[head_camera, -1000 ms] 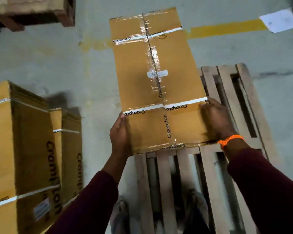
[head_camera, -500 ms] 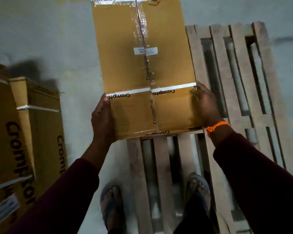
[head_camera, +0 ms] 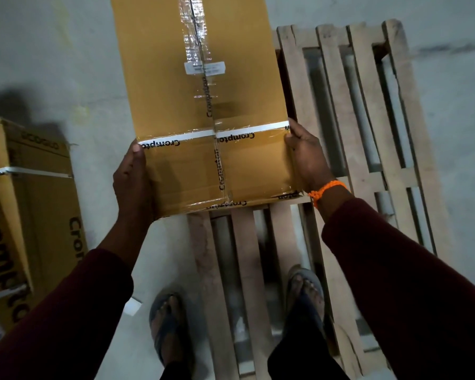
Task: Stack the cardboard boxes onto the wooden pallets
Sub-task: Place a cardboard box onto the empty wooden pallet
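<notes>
My left hand [head_camera: 133, 182] and right hand [head_camera: 307, 157] grip the near side edges of the taped Crompton cardboard box [head_camera: 203, 100], fingers curled round it. The box lies flat over the wooden pallet's [head_camera: 368, 133] left edge, and its left part overhangs the concrete floor [head_camera: 66, 64]. The pallet's right slats lie uncovered. More Crompton boxes [head_camera: 39, 204] stand close on my left, and my right sandal [head_camera: 305, 294] is on the near slats.

A long brown box [head_camera: 176, 91] with clear and white tape fills the upper middle. Its near end is over the wooden pallet [head_camera: 362, 133] at lower right. More brown boxes [head_camera: 39, 215] stand at the left edge.
</notes>
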The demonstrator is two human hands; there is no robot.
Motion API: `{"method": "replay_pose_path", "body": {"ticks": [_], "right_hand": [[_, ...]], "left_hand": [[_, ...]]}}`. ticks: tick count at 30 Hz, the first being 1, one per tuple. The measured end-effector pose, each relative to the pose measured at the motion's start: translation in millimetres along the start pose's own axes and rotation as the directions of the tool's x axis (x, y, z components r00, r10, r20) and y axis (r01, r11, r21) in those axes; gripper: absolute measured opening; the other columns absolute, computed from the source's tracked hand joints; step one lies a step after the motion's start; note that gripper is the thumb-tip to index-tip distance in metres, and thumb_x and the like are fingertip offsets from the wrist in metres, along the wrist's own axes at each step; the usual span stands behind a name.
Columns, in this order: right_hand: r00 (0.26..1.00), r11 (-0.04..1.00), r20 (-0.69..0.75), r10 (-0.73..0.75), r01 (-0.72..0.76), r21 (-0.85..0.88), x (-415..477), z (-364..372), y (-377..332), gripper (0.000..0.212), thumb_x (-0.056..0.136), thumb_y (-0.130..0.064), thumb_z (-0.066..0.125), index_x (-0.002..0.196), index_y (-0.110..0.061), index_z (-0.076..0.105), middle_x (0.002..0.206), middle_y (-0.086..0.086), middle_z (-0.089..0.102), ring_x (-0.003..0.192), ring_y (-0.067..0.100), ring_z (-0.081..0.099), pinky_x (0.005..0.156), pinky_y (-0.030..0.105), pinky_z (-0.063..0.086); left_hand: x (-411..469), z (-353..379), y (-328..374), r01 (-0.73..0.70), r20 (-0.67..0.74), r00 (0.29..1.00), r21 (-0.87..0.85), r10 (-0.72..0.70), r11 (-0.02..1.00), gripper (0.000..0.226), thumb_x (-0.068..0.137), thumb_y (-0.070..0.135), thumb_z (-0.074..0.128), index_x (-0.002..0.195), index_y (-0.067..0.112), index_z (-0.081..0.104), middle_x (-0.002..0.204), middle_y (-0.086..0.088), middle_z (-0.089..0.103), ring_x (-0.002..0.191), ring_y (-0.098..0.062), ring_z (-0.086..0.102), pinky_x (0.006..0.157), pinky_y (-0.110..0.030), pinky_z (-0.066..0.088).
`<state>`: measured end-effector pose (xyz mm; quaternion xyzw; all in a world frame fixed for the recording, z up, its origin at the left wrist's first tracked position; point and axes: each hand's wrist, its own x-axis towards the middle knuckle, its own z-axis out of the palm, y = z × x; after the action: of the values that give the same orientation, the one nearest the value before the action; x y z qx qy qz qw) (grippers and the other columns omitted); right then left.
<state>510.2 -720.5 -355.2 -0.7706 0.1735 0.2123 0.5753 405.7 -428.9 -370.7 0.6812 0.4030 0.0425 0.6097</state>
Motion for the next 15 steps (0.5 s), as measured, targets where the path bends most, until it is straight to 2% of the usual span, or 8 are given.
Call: {"method": "replay_pose_path", "body": {"ticks": [2,3,5,7,10,12,14,15], "right_hand": [[1.000,1.000,-0.005,-0.001,0.001,0.010,-0.3,1.3,-1.1,0.045,0.104,-0.004,0.040,0.136,-0.026,0.062,0.112,-0.023,0.066,0.103,-0.004,0.062,0.091,0.018,0.053],[1.000,1.000,-0.001,0.000,0.000,0.011,0.1,1.5,-0.7,0.045,0.104,-0.004,0.039,0.135,-0.027,0.062,0.112,-0.023,0.066,0.102,-0.004,0.063,0.090,0.018,0.053],[1.000,1.000,0.026,0.006,-0.007,0.012,-1.6,2.1,-0.7,0.045,0.105,-0.003,0.038,0.132,-0.030,0.061,0.110,-0.023,0.065,0.094,-0.010,0.063,0.078,0.010,0.051],[0.999,1.000,0.038,-0.006,0.006,-0.002,-2.6,3.0,1.2,0.044,0.105,-0.003,0.037,0.128,-0.032,0.060,0.109,-0.024,0.065,0.091,-0.012,0.063,0.075,0.007,0.050],[0.998,0.999,0.045,-0.045,0.046,-0.029,-1.1,1.9,4.9,0.044,0.106,-0.005,0.037,0.126,-0.035,0.063,0.112,-0.025,0.067,0.098,-0.010,0.064,0.086,0.013,0.052],[0.997,0.995,0.023,-0.071,0.072,-0.068,0.1,0.5,7.5,0.043,0.105,-0.009,0.039,0.131,-0.034,0.063,0.119,-0.021,0.068,0.107,-0.005,0.063,0.100,0.024,0.052],[0.996,0.989,0.023,-0.086,0.088,-0.121,-3.5,3.3,7.7,0.043,0.103,-0.020,0.044,0.143,-0.033,0.055,0.137,-0.010,0.063,0.125,0.009,0.058,0.112,0.038,0.045],[0.994,0.976,0.022,-0.105,0.107,-0.191,-7.3,4.8,8.8,0.048,0.103,-0.026,0.047,0.151,-0.029,0.046,0.150,-0.002,0.054,0.136,0.016,0.050,0.118,0.042,0.038]], "left_hand": [[-0.4,-0.5,0.6,0.003,-0.009,1.000,0.003,-0.003,1.000,0.044,0.099,0.062,0.045,0.130,0.038,0.066,0.124,0.015,0.069,0.117,-0.009,0.063,0.105,-0.046,0.052],[-0.4,-0.8,0.2,0.001,-0.014,1.000,0.002,-0.001,1.000,0.043,0.100,0.061,0.046,0.130,0.038,0.066,0.124,0.015,0.069,0.117,-0.009,0.062,0.104,-0.045,0.052],[-1.0,-1.1,-2.7,0.005,-0.024,1.000,-0.005,-0.005,1.000,0.043,0.099,0.061,0.046,0.130,0.039,0.066,0.124,0.015,0.069,0.117,-0.009,0.062,0.104,-0.046,0.052],[-2.2,-2.8,-6.9,0.013,-0.023,1.000,0.008,-0.013,1.000,0.045,0.097,0.066,0.045,0.130,0.042,0.065,0.125,0.016,0.068,0.118,-0.011,0.062,0.105,-0.048,0.051],[-4.1,-3.3,-10.1,0.009,-0.025,1.000,0.046,-0.008,0.999,0.053,0.092,0.074,0.043,0.133,0.045,0.061,0.129,0.015,0.066,0.120,-0.012,0.060,0.106,-0.050,0.050],[-3.4,-2.9,-10.3,-0.002,-0.025,1.000,0.054,0.003,0.999,0.055,0.091,0.075,0.042,0.134,0.045,0.060,0.130,0.015,0.065,0.121,-0.012,0.059,0.106,-0.049,0.049],[-2.3,-4.0,-10.0,-0.016,-0.008,1.000,0.096,0.017,0.995,0.058,0.091,0.077,0.038,0.136,0.046,0.057,0.134,0.013,0.063,0.123,-0.015,0.057,0.107,-0.049,0.048],[-2.7,-5.2,-9.8,-0.016,0.001,1.000,0.125,0.016,0.992,0.061,0.091,0.078,0.035,0.138,0.045,0.055,0.137,0.011,0.061,0.124,-0.017,0.057,0.107,-0.051,0.047]]}}
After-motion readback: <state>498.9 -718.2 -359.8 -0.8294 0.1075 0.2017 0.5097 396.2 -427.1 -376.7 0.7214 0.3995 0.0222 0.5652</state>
